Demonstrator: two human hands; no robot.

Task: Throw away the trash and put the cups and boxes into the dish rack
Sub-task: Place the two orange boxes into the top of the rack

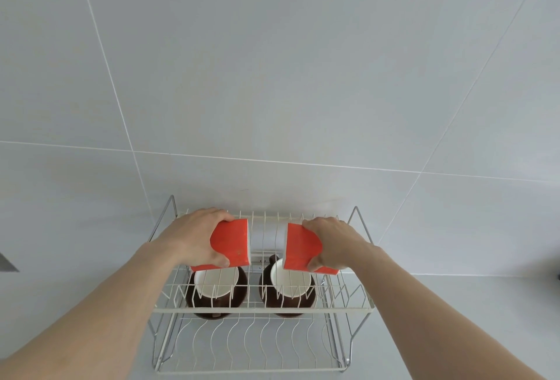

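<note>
Tiled wall; hands (200, 235) (328, 240) gripping red boxes (235, 243) over rack (263, 308).

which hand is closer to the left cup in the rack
Left. The left hand holds an orange box right above the left cup; the right hand holds its box over the other cup.
</note>
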